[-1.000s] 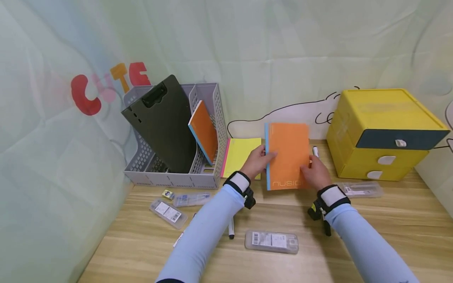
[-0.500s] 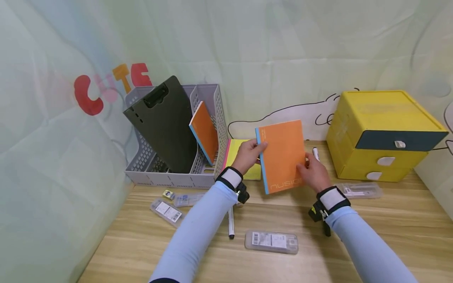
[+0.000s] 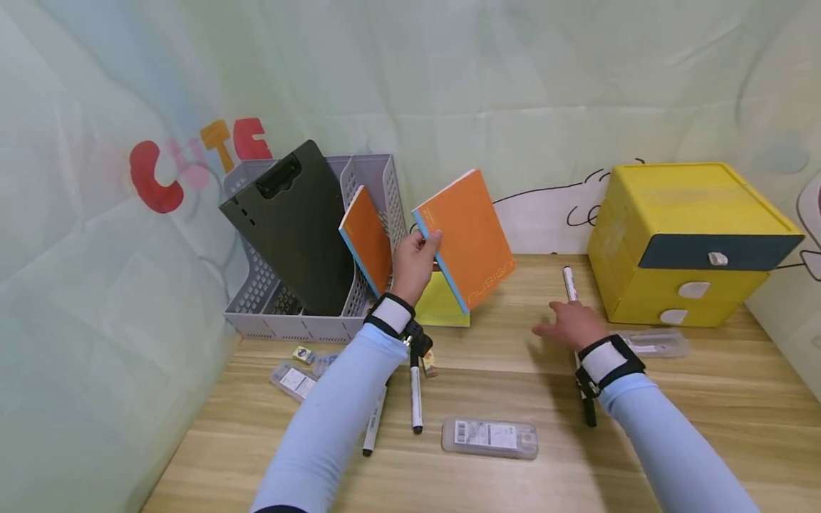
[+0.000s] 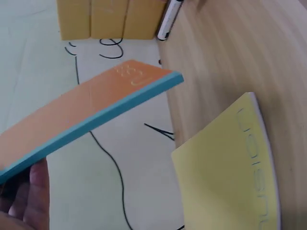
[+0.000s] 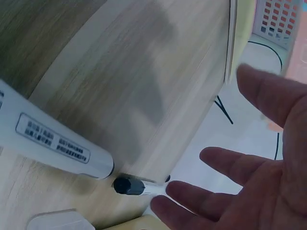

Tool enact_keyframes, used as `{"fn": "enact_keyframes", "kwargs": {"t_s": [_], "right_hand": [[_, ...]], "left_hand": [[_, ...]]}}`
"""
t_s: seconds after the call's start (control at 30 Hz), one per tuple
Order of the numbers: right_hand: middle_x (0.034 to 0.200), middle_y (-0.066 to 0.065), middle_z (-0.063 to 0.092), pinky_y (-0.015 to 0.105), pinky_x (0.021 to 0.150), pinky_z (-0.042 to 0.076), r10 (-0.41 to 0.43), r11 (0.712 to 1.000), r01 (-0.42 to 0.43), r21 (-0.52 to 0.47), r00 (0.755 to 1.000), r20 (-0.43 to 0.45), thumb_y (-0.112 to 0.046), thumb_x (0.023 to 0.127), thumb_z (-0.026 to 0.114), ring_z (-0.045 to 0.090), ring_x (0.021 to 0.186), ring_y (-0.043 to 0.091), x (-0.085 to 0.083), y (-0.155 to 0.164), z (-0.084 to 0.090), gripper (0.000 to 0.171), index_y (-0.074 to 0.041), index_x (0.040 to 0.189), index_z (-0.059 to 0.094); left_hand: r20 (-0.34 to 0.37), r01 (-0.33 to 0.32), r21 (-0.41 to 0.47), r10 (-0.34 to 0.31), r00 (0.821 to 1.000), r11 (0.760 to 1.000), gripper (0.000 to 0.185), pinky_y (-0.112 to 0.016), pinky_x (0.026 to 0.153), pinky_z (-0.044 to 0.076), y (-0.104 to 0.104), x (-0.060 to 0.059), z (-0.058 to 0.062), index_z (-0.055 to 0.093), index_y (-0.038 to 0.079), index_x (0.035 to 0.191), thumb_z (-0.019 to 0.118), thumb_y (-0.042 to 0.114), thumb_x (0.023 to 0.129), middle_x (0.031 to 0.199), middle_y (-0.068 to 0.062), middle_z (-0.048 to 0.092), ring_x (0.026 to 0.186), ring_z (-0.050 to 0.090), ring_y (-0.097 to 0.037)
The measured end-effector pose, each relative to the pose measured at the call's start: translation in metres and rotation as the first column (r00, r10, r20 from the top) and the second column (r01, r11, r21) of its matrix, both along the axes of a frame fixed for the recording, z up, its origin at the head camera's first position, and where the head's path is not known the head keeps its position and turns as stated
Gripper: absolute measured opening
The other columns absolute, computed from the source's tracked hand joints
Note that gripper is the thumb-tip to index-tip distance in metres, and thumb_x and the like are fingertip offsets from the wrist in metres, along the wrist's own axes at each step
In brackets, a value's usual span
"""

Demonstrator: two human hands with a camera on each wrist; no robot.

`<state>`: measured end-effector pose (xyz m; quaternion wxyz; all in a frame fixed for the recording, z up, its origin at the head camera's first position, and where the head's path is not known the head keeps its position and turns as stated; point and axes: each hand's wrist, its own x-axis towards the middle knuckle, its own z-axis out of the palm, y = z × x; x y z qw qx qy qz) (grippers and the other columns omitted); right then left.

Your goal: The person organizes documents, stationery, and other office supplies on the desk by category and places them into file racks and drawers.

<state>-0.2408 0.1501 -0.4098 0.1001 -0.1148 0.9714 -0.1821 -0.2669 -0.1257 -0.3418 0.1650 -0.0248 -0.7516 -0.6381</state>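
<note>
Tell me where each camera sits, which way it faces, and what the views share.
Head: above the desk, looking down and forward; both sleeves, left hand holding the orange notebook, right hand open.
Left wrist: under the notebook, facing the yellow drawers; fingers show.
Right wrist: low over the desk, palm showing, marker beyond.
Shared: the yellow notebook.

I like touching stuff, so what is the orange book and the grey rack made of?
The orange notebook in the left hand looks like matte card with paper pages, seen at its pale edge. The grey rack looks like hard moulded plastic, full of neat holes.
</note>
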Motion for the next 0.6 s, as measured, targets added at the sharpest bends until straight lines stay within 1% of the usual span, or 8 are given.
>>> {"fn": "enact_keyframes", "kwargs": {"t_s": [0.13, 0.23, 0.3, 0.4, 0.43, 0.5, 0.57, 0.6], "right_hand": [[0.128, 0.039, 0.052, 0.060, 0.097, 0.042, 0.013, 0.999, -0.014, 0.035, 1.000, 0.026, -0.041, 0.090, 0.067, 0.050, 0.119, 0.053, 0.002, -0.002, 0.003, 0.075, 0.016, 0.134, 0.047], [0.129, 0.039, 0.053, 0.060, 0.097, 0.042, 0.009, 0.999, -0.011, 0.050, 0.999, 0.041, -0.043, 0.091, 0.067, 0.051, 0.119, 0.052, 0.003, -0.003, 0.003, 0.077, 0.016, 0.135, 0.046], [0.128, 0.039, 0.053, 0.060, 0.097, 0.043, 0.005, 0.998, -0.008, 0.055, 0.999, 0.051, -0.043, 0.091, 0.066, 0.052, 0.118, 0.052, 0.003, -0.003, 0.004, 0.077, 0.017, 0.135, 0.046], [0.129, 0.039, 0.052, 0.059, 0.097, 0.043, 0.000, 0.998, -0.003, 0.058, 0.998, 0.064, -0.043, 0.092, 0.066, 0.052, 0.118, 0.052, 0.004, -0.003, 0.004, 0.077, 0.017, 0.135, 0.045], [0.129, 0.039, 0.052, 0.059, 0.097, 0.043, 0.000, 0.998, -0.004, 0.059, 0.998, 0.065, -0.043, 0.092, 0.065, 0.053, 0.118, 0.051, 0.004, -0.003, 0.004, 0.076, 0.017, 0.135, 0.045], [0.129, 0.039, 0.052, 0.059, 0.097, 0.043, 0.002, 0.998, -0.006, 0.059, 0.998, 0.067, -0.042, 0.093, 0.064, 0.052, 0.119, 0.051, 0.005, -0.003, 0.004, 0.075, 0.017, 0.135, 0.045], [0.130, 0.039, 0.052, 0.059, 0.098, 0.043, 0.005, 0.998, -0.009, 0.061, 0.998, 0.065, -0.042, 0.093, 0.064, 0.051, 0.120, 0.051, 0.006, -0.003, 0.004, 0.074, 0.017, 0.135, 0.045], [0.130, 0.039, 0.052, 0.059, 0.098, 0.043, 0.007, 0.998, -0.010, 0.060, 0.998, 0.063, -0.041, 0.094, 0.063, 0.051, 0.120, 0.051, 0.006, -0.003, 0.004, 0.074, 0.017, 0.135, 0.045]], "left_hand": [[-0.074, -0.070, -0.003, 0.070, 0.995, 0.998, 0.030, -0.042, 0.068, 0.058, -0.008, 0.003, 0.013, 0.070, -0.002, 0.109, 0.061, 0.026, 0.100, 0.093, -0.016, 0.073, 0.077, 0.071, -0.023], [-0.126, -0.119, 0.008, 0.119, 0.985, 0.993, 0.030, -0.036, 0.064, 0.057, -0.013, 0.006, 0.024, 0.070, -0.002, 0.106, 0.061, 0.026, 0.100, 0.095, -0.014, 0.073, 0.079, 0.072, -0.022], [-0.165, -0.155, 0.018, 0.156, 0.974, 0.988, 0.030, -0.029, 0.061, 0.055, -0.016, 0.007, 0.031, 0.070, -0.003, 0.103, 0.062, 0.026, 0.100, 0.094, -0.015, 0.073, 0.079, 0.071, -0.021], [-0.239, -0.225, 0.003, 0.219, 0.946, 0.974, 0.030, -0.021, 0.054, 0.047, -0.023, 0.008, 0.042, 0.068, -0.004, 0.098, 0.062, 0.025, 0.100, 0.092, -0.015, 0.073, 0.078, 0.071, -0.018], [-0.266, -0.248, 0.003, 0.240, 0.934, 0.969, 0.030, -0.018, 0.055, 0.047, -0.025, 0.008, 0.046, 0.069, -0.005, 0.097, 0.062, 0.025, 0.100, 0.092, -0.015, 0.073, 0.079, 0.070, -0.017], [-0.314, -0.307, -0.016, 0.287, 0.905, 0.951, 0.032, -0.018, 0.051, 0.040, -0.032, 0.009, 0.053, 0.068, -0.005, 0.092, 0.062, 0.025, 0.100, 0.081, -0.015, 0.070, 0.073, 0.067, -0.015], [-0.346, -0.354, -0.015, 0.327, 0.879, 0.935, 0.033, -0.017, 0.053, 0.038, -0.040, 0.010, 0.059, 0.068, -0.004, 0.091, 0.063, 0.027, 0.099, 0.076, -0.012, 0.066, 0.073, 0.065, -0.012], [-0.360, -0.365, -0.003, 0.340, 0.869, 0.931, 0.033, -0.018, 0.053, 0.038, -0.043, 0.011, 0.063, 0.068, -0.004, 0.092, 0.063, 0.028, 0.099, 0.074, -0.010, 0.064, 0.073, 0.064, -0.011]]}}
